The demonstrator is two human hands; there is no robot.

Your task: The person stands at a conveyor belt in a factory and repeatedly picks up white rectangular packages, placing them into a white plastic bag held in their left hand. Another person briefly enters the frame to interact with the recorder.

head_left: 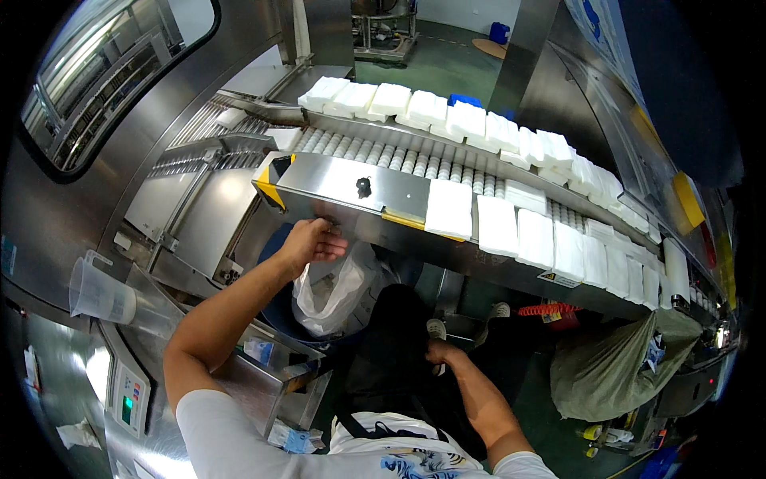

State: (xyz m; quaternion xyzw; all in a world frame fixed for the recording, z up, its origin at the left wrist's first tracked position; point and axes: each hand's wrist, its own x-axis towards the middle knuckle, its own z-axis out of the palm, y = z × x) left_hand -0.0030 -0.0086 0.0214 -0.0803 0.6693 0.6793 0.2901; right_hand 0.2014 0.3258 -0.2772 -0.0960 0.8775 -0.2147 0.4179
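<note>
My left hand [314, 243] is held beside the front side panel of the roller conveyor [351, 180], its fingers loosely bent and apart with nothing seen in them. Just below it, a white plastic bag [339, 291] lines a dark blue bin [279, 307]. My right hand [444, 351] rests low by my dark-clothed leg, and its fingers are mostly hidden. White folded soft pads [448, 209] stand in a row along the conveyor's front ledge. Another row of white pads [391, 100] lies along its far ledge.
A clear plastic jug [100, 291] and a scale [128, 399] stand on the steel surface at left. A grey-green cloth sack [618, 367] hangs at lower right, near a red coiled hose [550, 309]. A windowed steel machine housing [88, 184] rises at far left.
</note>
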